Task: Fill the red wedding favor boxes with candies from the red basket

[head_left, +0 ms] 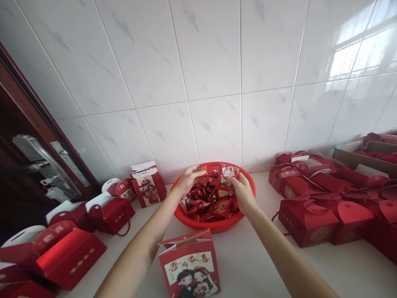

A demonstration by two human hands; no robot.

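A red plastic basket stands against the tiled wall, filled with red-wrapped candies. Over its left rim is my left hand, fingers closed on a small red candy packet. At the right side of the basket, my right hand pinches a red-and-white candy packet between thumb and fingers. Nearer to me, between my forearms, a red paper gift box with a cartoon couple on its front stands upright, its top open.
Several red gift boxes line the left side, and another tall box is by the wall. More closed boxes crowd the right, with a brown carton behind them. A door handle juts in at the left.
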